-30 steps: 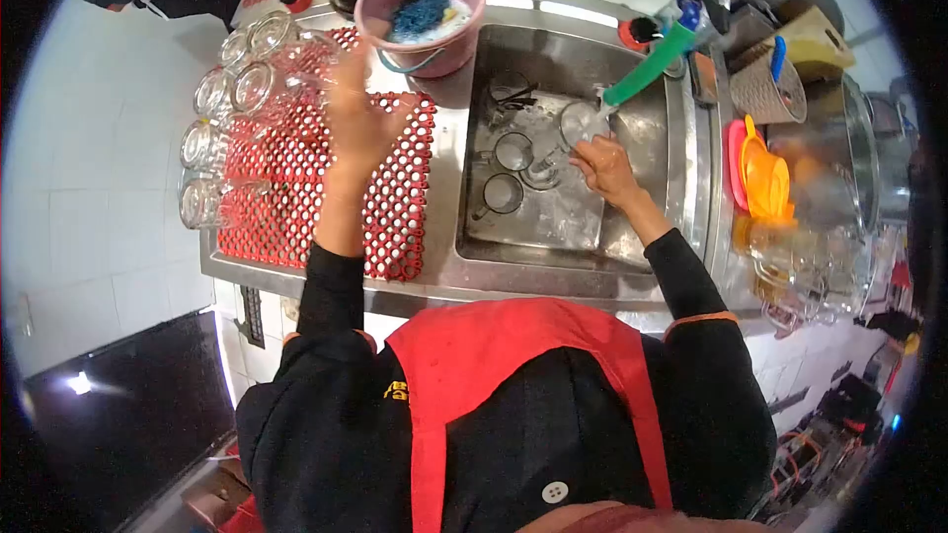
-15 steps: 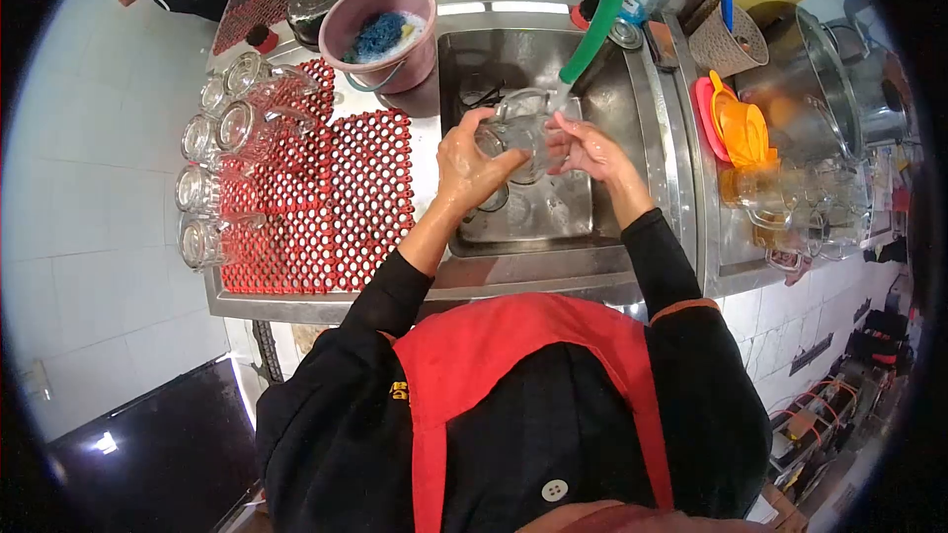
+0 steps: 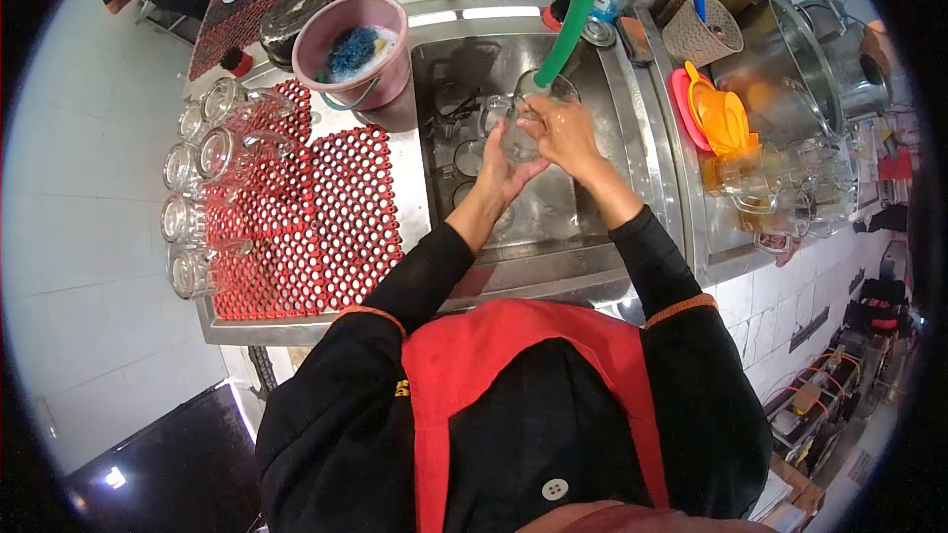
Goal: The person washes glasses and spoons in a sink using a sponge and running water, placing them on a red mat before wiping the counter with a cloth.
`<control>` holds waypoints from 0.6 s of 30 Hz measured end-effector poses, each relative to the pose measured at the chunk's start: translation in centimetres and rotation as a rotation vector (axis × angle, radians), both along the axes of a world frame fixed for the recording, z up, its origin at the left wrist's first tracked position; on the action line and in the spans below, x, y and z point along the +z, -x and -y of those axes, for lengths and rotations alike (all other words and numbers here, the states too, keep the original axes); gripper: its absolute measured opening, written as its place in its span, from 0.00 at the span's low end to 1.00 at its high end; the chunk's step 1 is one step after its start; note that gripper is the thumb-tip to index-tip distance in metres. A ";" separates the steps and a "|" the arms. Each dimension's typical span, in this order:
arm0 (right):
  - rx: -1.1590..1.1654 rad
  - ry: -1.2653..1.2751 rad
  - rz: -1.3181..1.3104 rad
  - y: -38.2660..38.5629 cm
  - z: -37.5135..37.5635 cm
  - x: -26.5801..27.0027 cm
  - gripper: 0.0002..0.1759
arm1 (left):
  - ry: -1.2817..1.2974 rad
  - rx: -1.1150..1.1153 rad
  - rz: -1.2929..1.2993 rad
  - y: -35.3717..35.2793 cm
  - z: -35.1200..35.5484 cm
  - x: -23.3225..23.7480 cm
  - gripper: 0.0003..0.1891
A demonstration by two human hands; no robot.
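Over the sink, a clear glass mug is tilted under the end of the green hose. My left hand cups its lower left side, thumb and fingers around the glass. Against its upper right side, my right hand has its fingers bent onto the glass near the rim; whether any fingertips are inside the mug is hidden. More glassware lies on the bottom of the steel sink, left of my hands.
Several glass mugs lie along a red perforated mat at left. A pink bucket with a blue scrubber and suds stands behind. Right of the sink are orange plastic items, more mugs and a big pot.
The mug has turned, its mouth now toward the hose. My right hand has moved in from the mug's right side onto its upper part; my left hand has shifted lower.
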State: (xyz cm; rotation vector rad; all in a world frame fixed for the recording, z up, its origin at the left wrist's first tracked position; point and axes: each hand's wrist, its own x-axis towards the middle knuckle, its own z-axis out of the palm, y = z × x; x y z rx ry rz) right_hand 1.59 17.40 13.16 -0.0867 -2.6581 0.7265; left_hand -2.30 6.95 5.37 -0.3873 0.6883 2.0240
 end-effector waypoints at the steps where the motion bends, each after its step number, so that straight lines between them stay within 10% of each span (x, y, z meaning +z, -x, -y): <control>1: 0.038 -0.139 0.018 0.0 0.1 0.5 0.10 | -0.006 -0.004 0.001 0.5 -1.1 -0.6 0.24; 4: 0.078 -0.101 0.030 -0.8 0.3 2.0 0.09 | -0.282 0.084 -0.025 2.2 -3.0 -0.3 0.22; 11: 0.331 -0.224 0.352 0.5 -2.0 -0.3 0.16 | -0.065 0.000 -0.292 7.1 -3.6 0.3 0.26; 15: 0.144 -0.164 0.386 5.2 -5.0 -12.7 0.16 | 0.152 0.292 -0.363 6.0 -5.8 -2.8 0.21; 17: -0.289 1.693 0.372 8.9 -6.3 -24.4 0.16 | 0.286 0.277 -0.247 6.4 -6.1 -2.6 0.18; 18: -0.259 1.606 0.187 7.5 -2.4 -17.6 0.14 | 0.110 0.155 -0.181 7.6 -6.3 -5.7 0.17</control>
